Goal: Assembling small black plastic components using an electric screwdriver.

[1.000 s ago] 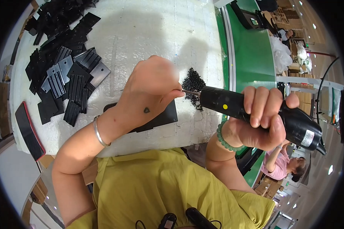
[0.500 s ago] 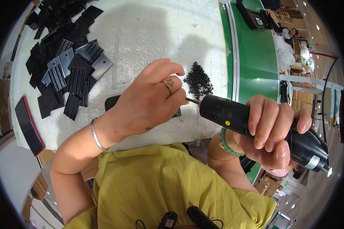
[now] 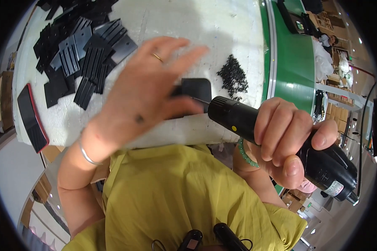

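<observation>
My right hand [image 3: 282,138] is wrapped round a black electric screwdriver [image 3: 232,116], which lies slanted with its thin bit pointing left. Smeared by motion, my left hand [image 3: 132,92] hovers over the table with its fingers spread and nothing visible in them. Beneath it, partly covered, is a flat black part with rounded corners [image 3: 200,89]. The bit's tip is close to my left hand and above this part; whether it touches anything cannot be made out. Just beyond the screwdriver lies a heap of small black screws [image 3: 233,77].
Many flat black plates, some ribbed, form a pile [image 3: 92,58] at the far left. A dark phone-like slab with a red edge [image 3: 31,119] rests on the white tabletop [image 3: 171,21] at left. To the right runs a green surface [image 3: 293,62]. Another person [image 3: 327,40] is far off.
My left hand has gone from closed fingers at the bit to spread fingers, moving leftward. More of the flat black part shows now. The screwdriver has shifted slightly left; the whole view has also shifted.
</observation>
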`<state>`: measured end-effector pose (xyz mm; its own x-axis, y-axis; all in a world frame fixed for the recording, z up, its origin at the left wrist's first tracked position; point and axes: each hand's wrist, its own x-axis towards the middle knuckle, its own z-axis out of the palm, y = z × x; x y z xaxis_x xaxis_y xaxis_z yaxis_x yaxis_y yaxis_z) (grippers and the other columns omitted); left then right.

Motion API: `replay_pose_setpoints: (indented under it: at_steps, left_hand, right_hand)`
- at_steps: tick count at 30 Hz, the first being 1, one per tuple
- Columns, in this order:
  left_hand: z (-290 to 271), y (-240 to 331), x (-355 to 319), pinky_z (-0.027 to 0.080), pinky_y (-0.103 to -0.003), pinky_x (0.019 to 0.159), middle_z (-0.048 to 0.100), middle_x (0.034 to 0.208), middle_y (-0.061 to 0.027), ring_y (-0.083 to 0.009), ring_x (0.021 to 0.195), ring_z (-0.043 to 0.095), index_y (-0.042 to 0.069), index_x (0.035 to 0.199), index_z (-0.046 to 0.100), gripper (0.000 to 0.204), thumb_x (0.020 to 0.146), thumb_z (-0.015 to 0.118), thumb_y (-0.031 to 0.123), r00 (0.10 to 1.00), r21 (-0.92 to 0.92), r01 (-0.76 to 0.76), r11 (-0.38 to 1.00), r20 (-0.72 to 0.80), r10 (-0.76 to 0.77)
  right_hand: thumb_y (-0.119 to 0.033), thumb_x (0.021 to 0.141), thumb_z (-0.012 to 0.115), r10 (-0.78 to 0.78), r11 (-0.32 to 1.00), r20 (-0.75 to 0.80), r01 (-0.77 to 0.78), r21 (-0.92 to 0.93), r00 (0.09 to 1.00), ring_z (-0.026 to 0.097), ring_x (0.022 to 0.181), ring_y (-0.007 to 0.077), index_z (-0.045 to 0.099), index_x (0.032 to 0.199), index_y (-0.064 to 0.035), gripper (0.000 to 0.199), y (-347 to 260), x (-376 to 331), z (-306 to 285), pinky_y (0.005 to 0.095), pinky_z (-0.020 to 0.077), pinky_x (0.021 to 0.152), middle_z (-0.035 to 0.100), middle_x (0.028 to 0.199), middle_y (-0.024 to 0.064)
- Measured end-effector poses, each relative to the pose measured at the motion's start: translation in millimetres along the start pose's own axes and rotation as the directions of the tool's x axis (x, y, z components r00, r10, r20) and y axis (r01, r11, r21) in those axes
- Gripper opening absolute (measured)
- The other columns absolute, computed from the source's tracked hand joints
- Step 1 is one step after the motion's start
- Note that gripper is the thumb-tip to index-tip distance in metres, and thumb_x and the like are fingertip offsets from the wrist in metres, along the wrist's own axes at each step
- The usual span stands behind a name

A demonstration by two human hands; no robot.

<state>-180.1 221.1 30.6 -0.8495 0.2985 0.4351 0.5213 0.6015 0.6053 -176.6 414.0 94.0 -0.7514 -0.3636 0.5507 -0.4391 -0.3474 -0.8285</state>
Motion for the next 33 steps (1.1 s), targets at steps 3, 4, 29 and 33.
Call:
replay_pose_setpoints:
  at_steps: [3,4,29,33]
  left_hand:
    - [-4.1,-24.2,-22.3,0.043,-0.035,0.077,0.057,0.091,-0.0117,-0.0305,0.087,0.053,0.002,0.113,0.054,0.045,0.076,0.066,0.026,0.986,-0.058,0.163,0.985,0.049,-0.16]
    - [-0.6,-25.6,-27.9,0.042,-0.035,0.07,0.055,0.086,-0.0121,-0.0294,0.082,0.052,0.002,0.111,0.054,0.047,0.077,0.067,0.031,0.978,-0.072,0.193,0.978,0.094,-0.186]
    - [18.4,-23.6,-50.3,0.042,-0.036,0.062,0.055,0.073,-0.0103,-0.0288,0.069,0.053,0.004,0.085,0.057,0.032,0.071,0.07,0.029,0.961,-0.12,0.261,0.958,0.131,-0.245]
    - [18.0,-26.8,-46.9,0.043,-0.036,0.062,0.056,0.073,-0.01,-0.0292,0.069,0.053,0.004,0.085,0.057,0.032,0.07,0.071,0.028,0.963,-0.107,0.251,0.962,0.127,-0.237]
  right_hand:
    - [-0.007,0.071,0.061,0.039,0.999,-0.011,-0.039,-0.011,0.999,0.045,0.042,0.0043,0.045,0.1,-0.0145,0.034,2.1,-8.8,9.3,0.0162,0.0379,0.043,0.048,0.054,-0.0064]
    - [-0.007,0.071,0.062,0.036,0.999,-0.008,-0.036,0.021,0.999,0.044,0.041,0.0043,0.044,0.099,-0.0146,0.034,5.0,-13.8,12.9,0.0166,0.0372,0.041,0.048,0.054,-0.0066]
    - [-0.001,0.073,0.064,0.16,0.987,0.366,-0.152,-0.051,0.917,0.049,0.043,0.0134,0.035,0.084,-0.0111,0.032,16.3,-3.8,39.9,0.0257,0.0404,0.04,0.05,0.059,0.0017]
    - [-0.002,0.074,0.065,0.155,0.988,0.384,-0.141,-0.064,0.91,0.049,0.043,0.0139,0.035,0.083,-0.0111,0.032,17.4,1.5,42.2,0.0265,0.0403,0.04,0.051,0.06,0.0017]
